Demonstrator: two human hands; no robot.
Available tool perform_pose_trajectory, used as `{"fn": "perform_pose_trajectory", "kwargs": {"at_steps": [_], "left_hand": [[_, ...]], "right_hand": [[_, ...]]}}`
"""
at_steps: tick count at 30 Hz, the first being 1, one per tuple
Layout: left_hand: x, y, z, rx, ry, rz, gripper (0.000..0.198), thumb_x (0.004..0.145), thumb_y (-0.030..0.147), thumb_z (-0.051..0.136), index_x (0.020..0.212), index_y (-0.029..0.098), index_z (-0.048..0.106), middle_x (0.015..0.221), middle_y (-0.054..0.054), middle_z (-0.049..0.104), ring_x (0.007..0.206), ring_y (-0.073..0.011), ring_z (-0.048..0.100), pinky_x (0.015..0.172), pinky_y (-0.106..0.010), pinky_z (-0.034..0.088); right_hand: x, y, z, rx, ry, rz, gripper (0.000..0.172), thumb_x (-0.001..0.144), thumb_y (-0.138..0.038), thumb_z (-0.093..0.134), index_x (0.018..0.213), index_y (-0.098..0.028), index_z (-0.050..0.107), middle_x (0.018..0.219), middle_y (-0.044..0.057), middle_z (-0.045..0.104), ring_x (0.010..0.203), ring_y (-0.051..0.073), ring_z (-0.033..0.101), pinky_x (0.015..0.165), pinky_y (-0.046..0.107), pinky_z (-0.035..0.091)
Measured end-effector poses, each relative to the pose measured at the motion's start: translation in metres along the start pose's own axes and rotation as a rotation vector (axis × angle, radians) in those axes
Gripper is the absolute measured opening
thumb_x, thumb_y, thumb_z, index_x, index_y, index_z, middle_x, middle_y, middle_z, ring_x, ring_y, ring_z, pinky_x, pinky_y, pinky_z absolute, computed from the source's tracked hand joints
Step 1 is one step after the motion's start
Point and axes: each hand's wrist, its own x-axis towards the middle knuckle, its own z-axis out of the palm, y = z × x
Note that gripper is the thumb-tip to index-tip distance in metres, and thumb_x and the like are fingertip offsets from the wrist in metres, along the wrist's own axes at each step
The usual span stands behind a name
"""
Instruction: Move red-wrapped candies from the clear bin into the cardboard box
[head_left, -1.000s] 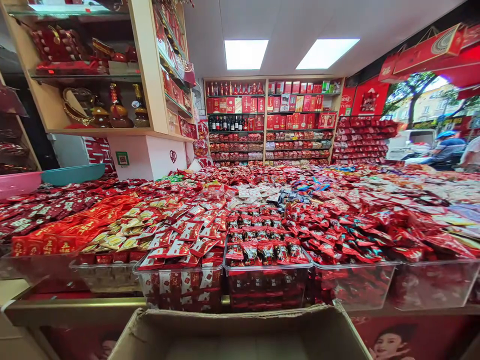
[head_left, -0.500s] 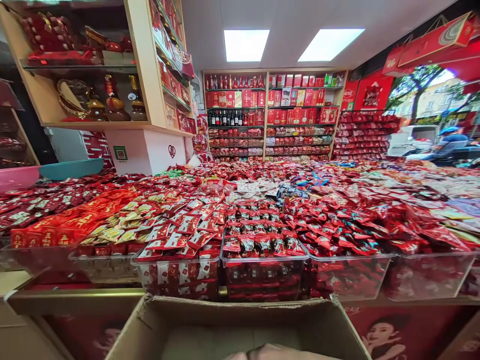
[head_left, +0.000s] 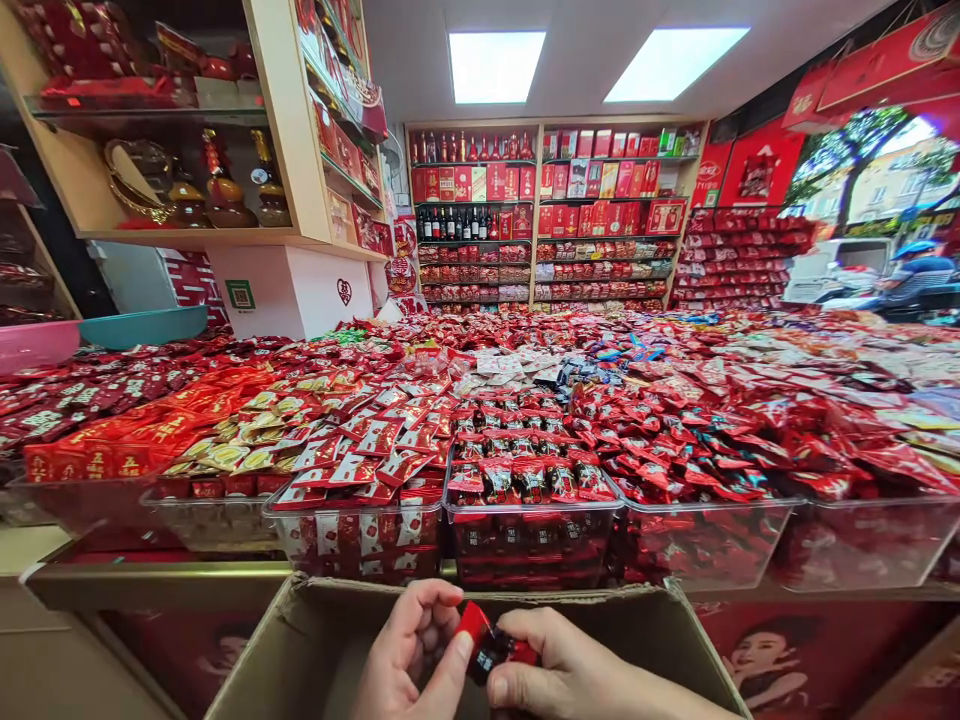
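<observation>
Over an open cardboard box [head_left: 315, 640], both hands come together on small red-and-black wrapped candies [head_left: 480, 655]. My right hand [head_left: 570, 665] pinches them between thumb and fingers, from the right. My left hand [head_left: 420, 650] has its fingers curled and its thumb pressed on the red end of one wrapper. How many candies lie between the hands I cannot tell, since the fingers cover part of them. Just beyond the box, a clear bin [head_left: 534, 508] holds similar red-and-black candies in rows, and the bin to its left [head_left: 352, 512] has red-and-white packets.
More clear bins [head_left: 705, 510] of red packets line the counter's front edge [head_left: 172, 575]. A pink basin [head_left: 37, 345] and a teal basin [head_left: 142, 325] stand at the left, below an overhanging display cabinet [head_left: 187, 240]. Stocked shelves [head_left: 536, 220] cover the back wall.
Both hands are now raised into view above the box with the wrapped candies; before, only part of a hand showed low inside it. The view has tilted slightly down.
</observation>
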Motion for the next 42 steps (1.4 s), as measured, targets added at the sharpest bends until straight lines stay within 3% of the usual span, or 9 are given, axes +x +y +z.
{"fn": "perform_pose_trajectory", "kwargs": {"at_steps": [4, 13, 16, 19, 23, 28, 31, 36, 42], "left_hand": [[0.008, 0.01, -0.003, -0.121, -0.029, -0.126, 0.029, 0.066, 0.027, 0.065, 0.09, 0.021, 0.05, 0.066, 0.004, 0.057, 0.064, -0.0107, 0.054, 0.06, -0.018, 0.044], [0.011, 0.008, -0.009, -0.145, -0.11, -0.239, 0.03, 0.071, 0.029, 0.061, 0.099, 0.02, 0.053, 0.071, 0.001, 0.06, 0.064, -0.0125, 0.054, 0.055, -0.02, 0.043], [0.011, 0.009, -0.01, 0.031, -0.213, -0.172, 0.018, 0.074, 0.031, 0.057, 0.085, 0.019, 0.063, 0.069, 0.0, 0.06, 0.063, -0.0134, 0.052, 0.053, -0.02, 0.041], [0.014, 0.008, -0.013, 0.137, -0.255, -0.066, 0.019, 0.076, 0.032, 0.055, 0.069, 0.018, 0.067, 0.065, 0.0, 0.058, 0.064, -0.0146, 0.051, 0.06, -0.022, 0.042], [0.016, 0.006, -0.017, 0.195, -0.255, 0.017, 0.018, 0.075, 0.031, 0.056, 0.066, 0.02, 0.067, 0.063, 0.0, 0.057, 0.063, -0.015, 0.052, 0.06, -0.022, 0.042], [0.015, 0.006, -0.019, 0.16, -0.241, 0.047, 0.016, 0.072, 0.032, 0.059, 0.068, 0.021, 0.069, 0.065, -0.001, 0.06, 0.064, -0.0166, 0.055, 0.061, -0.023, 0.044], [0.013, 0.007, -0.017, 0.095, -0.176, -0.055, 0.02, 0.068, 0.039, 0.061, 0.075, 0.022, 0.068, 0.075, -0.002, 0.062, 0.071, -0.0178, 0.057, 0.06, -0.023, 0.045], [0.011, 0.012, -0.009, -0.176, -0.122, -0.458, 0.045, 0.068, 0.054, 0.053, 0.097, 0.02, 0.058, 0.071, -0.002, 0.062, 0.057, -0.0142, 0.058, 0.048, -0.024, 0.045], [0.013, 0.021, -0.01, -0.206, -0.161, -0.371, 0.04, 0.067, 0.03, 0.065, 0.103, 0.021, 0.05, 0.075, 0.001, 0.066, 0.07, -0.014, 0.059, 0.059, -0.023, 0.046]], "right_hand": [[0.001, -0.007, 0.004, 0.216, -0.014, -0.025, 0.038, 0.074, -0.049, 0.049, 0.077, -0.012, 0.045, 0.061, 0.004, 0.057, 0.042, 0.007, 0.05, 0.04, 0.017, 0.036], [-0.001, -0.013, 0.001, 0.151, -0.011, -0.016, 0.04, 0.08, -0.049, 0.039, 0.079, -0.011, 0.05, 0.064, 0.004, 0.058, 0.044, 0.006, 0.051, 0.041, 0.015, 0.034], [-0.002, -0.013, 0.003, 0.017, -0.009, 0.0, 0.045, 0.08, -0.049, 0.038, 0.066, -0.01, 0.053, 0.056, 0.001, 0.053, 0.044, 0.005, 0.049, 0.041, 0.014, 0.032], [-0.002, -0.011, 0.005, -0.005, 0.059, -0.024, 0.04, 0.078, -0.048, 0.043, 0.073, -0.011, 0.056, 0.057, -0.001, 0.052, 0.046, 0.006, 0.049, 0.044, 0.015, 0.035], [0.0, -0.009, 0.004, -0.063, 0.237, -0.124, 0.032, 0.076, -0.043, 0.05, 0.076, -0.012, 0.058, 0.058, 0.0, 0.054, 0.05, 0.007, 0.05, 0.047, 0.017, 0.037], [-0.001, -0.015, 0.003, -0.41, 0.283, -0.345, 0.031, 0.083, -0.031, 0.042, 0.067, -0.013, 0.062, 0.058, 0.001, 0.058, 0.053, 0.007, 0.05, 0.052, 0.016, 0.038], [-0.003, -0.016, 0.001, -0.569, 0.361, -0.494, 0.025, 0.083, -0.025, 0.04, 0.076, -0.015, 0.062, 0.061, 0.002, 0.059, 0.055, 0.008, 0.051, 0.053, 0.017, 0.04], [-0.009, -0.011, -0.005, -0.889, 0.479, -0.694, 0.028, 0.08, -0.019, 0.046, 0.107, -0.02, 0.053, 0.099, 0.011, 0.058, 0.086, 0.015, 0.055, 0.07, 0.025, 0.046], [-0.013, -0.015, -0.002, -0.671, 0.41, -0.568, 0.04, 0.072, -0.028, 0.057, 0.11, -0.019, 0.048, 0.112, 0.012, 0.049, 0.101, 0.02, 0.047, 0.083, 0.032, 0.043]]}}
